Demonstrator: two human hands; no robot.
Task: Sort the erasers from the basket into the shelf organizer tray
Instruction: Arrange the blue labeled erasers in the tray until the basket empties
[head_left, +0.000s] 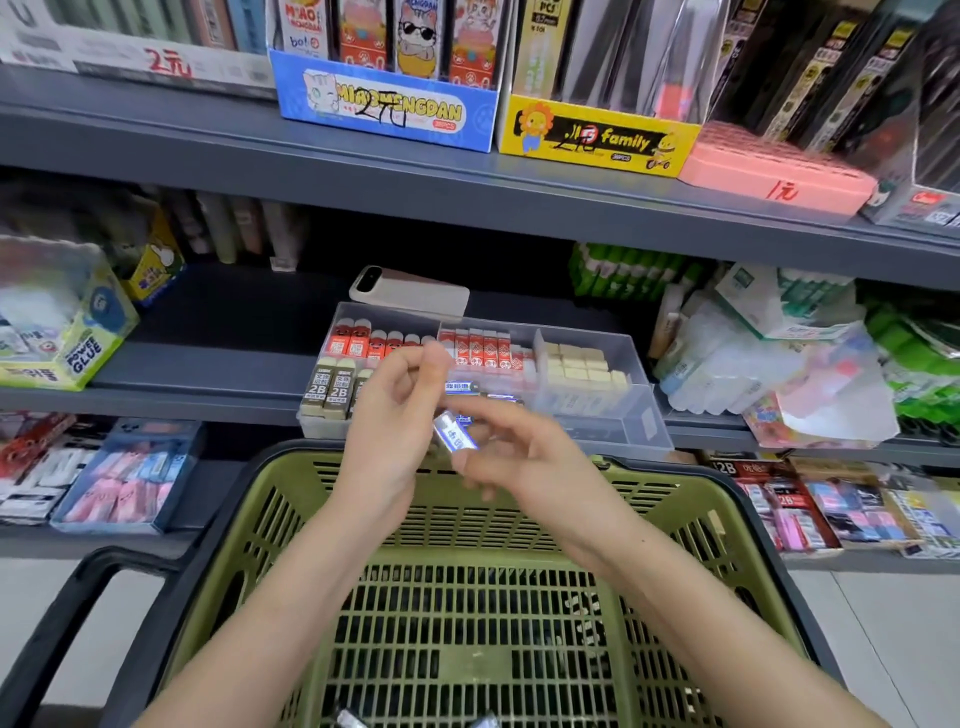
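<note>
- Head view, only camera. Both hands are up over the far rim of the green basket (249, 525), in front of the clear organizer tray (647, 415).
- Right hand (524, 462): fingertips pinch the lower end of a blue-and-white sleeved eraser (455, 435). The eraser is tilted, with its upper end towards the left palm. It is in the air, above the basket rim and just short of the tray's front wall.
- Left hand (387, 421): fingers curled, tips bunched near the thumb up at tray height, motion-blurred. Can't tell if they pinch anything or touch the eraser.
- The tray sits on the middle shelf (208, 374) and has several compartments:
  - red-sleeved erasers (358, 343) back left
  - dark 2B erasers (332, 389) front left
  - red-and-white erasers (483, 349) back middle
  - cream blocks (576, 364) on the right
  - blue-sleeved erasers (462, 387) front middle, partly hidden behind the hands
- The basket is mostly bare mesh. Two wrapped pieces (348, 719) lie at the bottom edge of frame, too cropped to identify.
- Black basket handle (78, 623) hangs down to the left.
- A phone (410, 293) lies flat on the shelf, just behind the tray.
</note>
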